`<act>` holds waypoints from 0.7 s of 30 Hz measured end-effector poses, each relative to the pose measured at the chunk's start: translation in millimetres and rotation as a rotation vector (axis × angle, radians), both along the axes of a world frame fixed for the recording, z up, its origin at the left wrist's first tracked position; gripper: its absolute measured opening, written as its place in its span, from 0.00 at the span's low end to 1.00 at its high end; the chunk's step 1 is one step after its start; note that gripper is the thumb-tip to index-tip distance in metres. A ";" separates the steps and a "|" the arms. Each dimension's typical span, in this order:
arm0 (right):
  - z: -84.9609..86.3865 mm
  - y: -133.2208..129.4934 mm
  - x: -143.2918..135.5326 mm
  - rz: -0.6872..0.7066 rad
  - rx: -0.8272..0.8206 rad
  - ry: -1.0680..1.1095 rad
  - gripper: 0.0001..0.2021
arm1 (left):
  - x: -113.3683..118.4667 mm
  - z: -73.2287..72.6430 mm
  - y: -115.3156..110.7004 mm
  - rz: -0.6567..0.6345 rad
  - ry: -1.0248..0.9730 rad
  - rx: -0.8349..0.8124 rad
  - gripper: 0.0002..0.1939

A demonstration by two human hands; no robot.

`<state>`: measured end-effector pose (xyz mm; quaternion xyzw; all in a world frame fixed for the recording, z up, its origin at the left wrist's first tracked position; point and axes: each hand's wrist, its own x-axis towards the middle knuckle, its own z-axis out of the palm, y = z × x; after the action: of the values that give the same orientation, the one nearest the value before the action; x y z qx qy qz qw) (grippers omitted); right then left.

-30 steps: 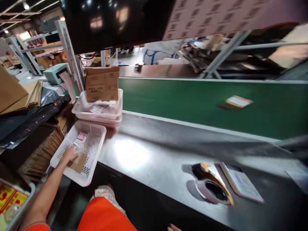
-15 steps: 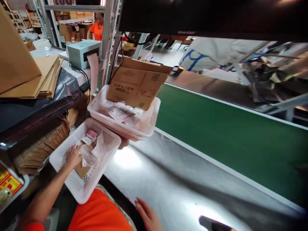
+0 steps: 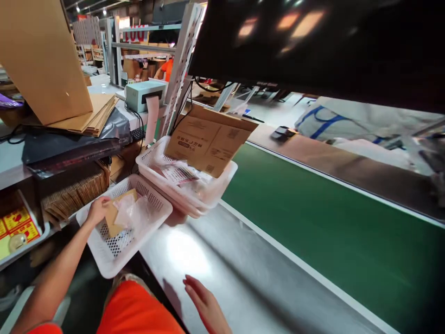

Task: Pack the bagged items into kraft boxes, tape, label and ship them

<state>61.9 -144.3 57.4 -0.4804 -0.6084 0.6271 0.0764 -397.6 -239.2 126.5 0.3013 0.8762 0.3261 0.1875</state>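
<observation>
My left hand [image 3: 98,209] reaches over the left side of a white perforated basket [image 3: 113,266] and grips the edge of a flat brown cardboard piece [image 3: 111,220]. Crumpled clear plastic wrap [image 3: 134,212] lies against the cardboard in the basket. Over the metal table [image 3: 194,297], my right hand [image 3: 205,301] is empty, its fingers extended and slightly curved. Behind the first basket, stacked white baskets [image 3: 167,190] hold clear bags with a printed label [image 3: 179,172] and an open cardboard box [image 3: 208,141].
A green conveyor belt [image 3: 313,213] runs along the right beneath a dark screen [image 3: 313,46]. Flat cardboard [image 3: 100,113] and a label printer [image 3: 144,95] stand at the left. A person in orange [image 3: 168,68] is in the background.
The view has tilted up and shifted left. In the near basket, the cardboard has moved up with my left hand, and the pink-and-white cards are no longer visible. My right hand remains over the table edge.
</observation>
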 end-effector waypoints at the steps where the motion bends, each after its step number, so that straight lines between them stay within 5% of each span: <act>1: 2.2 1.1 8.6 -0.007 0.007 0.010 0.31 | 2.2 18.1 -0.7 0.024 0.041 0.091 0.16; 6: 2.7 6.8 35.3 -0.036 0.007 0.100 0.30 | 39.1 104.3 -16.5 0.054 0.269 0.448 0.15; 10: 37.0 18.9 25.1 -0.061 0.137 0.268 0.32 | 98.8 138.0 -26.1 0.076 0.112 0.709 0.18; 13: 84.1 27.0 18.4 -0.184 0.277 0.438 0.40 | 159.3 138.8 -16.0 0.065 -0.373 0.796 0.25; 16: 118.0 28.3 27.7 -0.222 0.120 0.598 0.38 | 218.6 124.9 2.0 0.021 -0.763 0.733 0.31; 21: 115.7 6.1 63.8 -0.339 -0.241 0.679 0.26 | 272.2 86.5 18.6 -0.020 -1.019 0.629 0.36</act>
<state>125.6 -138.2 173.1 -0.3450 -0.3825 0.7957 0.3187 -125.5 -220.6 213.0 0.1562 0.5344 0.6716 0.4888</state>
